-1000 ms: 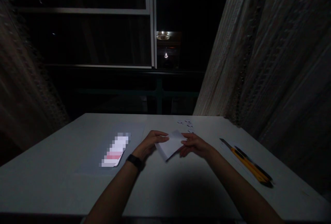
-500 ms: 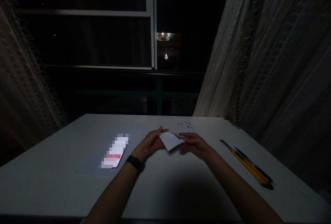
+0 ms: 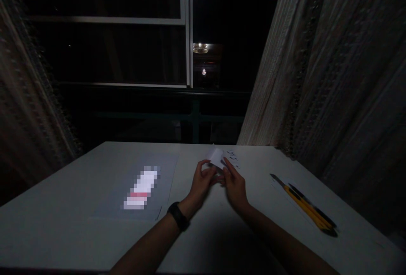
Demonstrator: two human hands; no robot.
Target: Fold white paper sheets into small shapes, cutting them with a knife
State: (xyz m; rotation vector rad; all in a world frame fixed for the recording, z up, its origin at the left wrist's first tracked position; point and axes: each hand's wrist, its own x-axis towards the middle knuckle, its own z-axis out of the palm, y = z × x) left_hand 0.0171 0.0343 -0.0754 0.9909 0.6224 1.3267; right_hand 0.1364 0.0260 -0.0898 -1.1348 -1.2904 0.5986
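A small piece of white paper (image 3: 217, 156) is held up between my two hands, above the far middle of the table. My left hand (image 3: 201, 182), with a dark band on its wrist, pinches the paper's near left side. Against its right side, the fingers of my right hand (image 3: 235, 184) are closed. Both sets of fingertips are close together below the paper, and their exact grip is dim. Just beyond my right hand, several small paper pieces with dark marks (image 3: 233, 157) lie on the table.
The white table (image 3: 63, 232) carries a lit phone (image 3: 141, 188) on a pale sheet (image 3: 166, 182) at left. A yellow utility knife (image 3: 304, 207) and a dark pen (image 3: 312, 205) lie at right. Curtains (image 3: 269, 76) and a dark window (image 3: 111, 50) stand behind.
Both hands have drawn closer together and turned upward. The paper has moved slightly right and away from me, and now tilts differently.
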